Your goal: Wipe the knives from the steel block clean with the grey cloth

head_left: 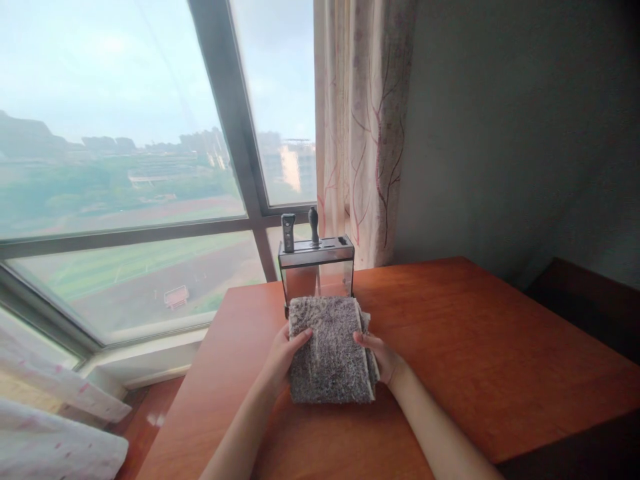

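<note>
A folded grey, fuzzy cloth [331,360] is held up above the table between both hands. My left hand [286,350] grips its left edge, the thumb lying on the front face and the fingers hidden behind. On the other side, my right hand [377,353] pinches the right edge, where several folded layers show. Just beyond the cloth stands a clear-sided knife block [316,257] with a dark top. Two dark handles stick up from it: a flat knife handle [288,232] and a rounded ribbed handle [313,225].
The reddish-brown wooden table [450,333] extends to the right. A large window [125,133] rises beyond its left side, with a patterned curtain [367,120] beside it. Another pale curtain [55,433] hangs at lower left. A dark piece of furniture [585,300] stands at the right.
</note>
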A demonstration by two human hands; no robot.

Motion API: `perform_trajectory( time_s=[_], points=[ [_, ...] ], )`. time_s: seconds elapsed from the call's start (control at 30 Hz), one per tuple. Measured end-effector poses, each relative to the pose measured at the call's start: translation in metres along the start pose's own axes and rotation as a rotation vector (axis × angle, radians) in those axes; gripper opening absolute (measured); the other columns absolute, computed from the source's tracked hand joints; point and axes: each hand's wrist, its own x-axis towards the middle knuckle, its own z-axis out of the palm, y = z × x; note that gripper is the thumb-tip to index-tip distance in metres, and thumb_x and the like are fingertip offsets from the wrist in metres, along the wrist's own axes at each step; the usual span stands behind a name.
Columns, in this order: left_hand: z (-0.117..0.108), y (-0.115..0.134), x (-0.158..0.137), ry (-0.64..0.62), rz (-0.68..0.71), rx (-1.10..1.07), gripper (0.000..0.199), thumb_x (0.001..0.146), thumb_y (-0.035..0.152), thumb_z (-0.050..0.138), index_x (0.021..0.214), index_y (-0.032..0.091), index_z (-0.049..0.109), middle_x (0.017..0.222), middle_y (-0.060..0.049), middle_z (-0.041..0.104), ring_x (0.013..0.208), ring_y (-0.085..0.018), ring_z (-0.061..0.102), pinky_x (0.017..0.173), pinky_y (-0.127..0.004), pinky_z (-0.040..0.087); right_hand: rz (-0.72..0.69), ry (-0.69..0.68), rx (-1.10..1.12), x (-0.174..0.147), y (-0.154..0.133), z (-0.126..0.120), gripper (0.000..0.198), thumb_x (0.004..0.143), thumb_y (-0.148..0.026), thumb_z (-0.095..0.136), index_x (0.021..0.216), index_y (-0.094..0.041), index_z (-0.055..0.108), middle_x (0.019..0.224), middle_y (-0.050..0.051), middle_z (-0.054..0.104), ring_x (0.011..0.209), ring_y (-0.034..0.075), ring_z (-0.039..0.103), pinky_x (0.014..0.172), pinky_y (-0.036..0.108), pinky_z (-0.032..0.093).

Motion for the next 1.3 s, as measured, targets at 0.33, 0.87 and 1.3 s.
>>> perform_trajectory(
  time_s=[0.33,0.87,1.3],
  points=[
    [0.009,0.006,-0.01,0.013,0.022,-0.056,0.037,0.069,0.038,0.073,0.098,0.018,0.061,0.087,-0.007,0.073,0.079,-0.024,0.069,0.068,-0.031,0.053,0.149,0.063,0.196,0.008,0.001,0.007,0.027,0.08,-0.029,0.056,0.095,-0.009,0.066,0.084,0.012,0.074,0.09,0.025,0.07,0.09,0.037,0.049],
    [0.007,0.001,0.002,-0.004,0.079,0.128,0.042,0.066,0.041,0.075,0.1,0.018,0.066,0.087,-0.005,0.072,0.082,-0.026,0.067,0.072,-0.032,0.05,0.089,0.051,0.123,0.009,0.001,0.004,0.031,0.079,-0.027,0.064,0.103,-0.009,0.064,0.089,0.013,0.074,0.089,0.025,0.07,0.09,0.04,0.049],
    [0.007,0.09,0.03,0.461,0.864,0.683,0.023,0.08,0.032,0.059,0.1,0.021,0.062,0.095,-0.006,0.067,0.08,-0.02,0.061,0.068,-0.029,0.045,0.053,0.191,0.216,0.018,0.004,0.002,0.028,0.08,-0.022,0.06,0.104,-0.009,0.064,0.088,0.013,0.074,0.089,0.026,0.07,0.09,0.042,0.05]
  ],
)
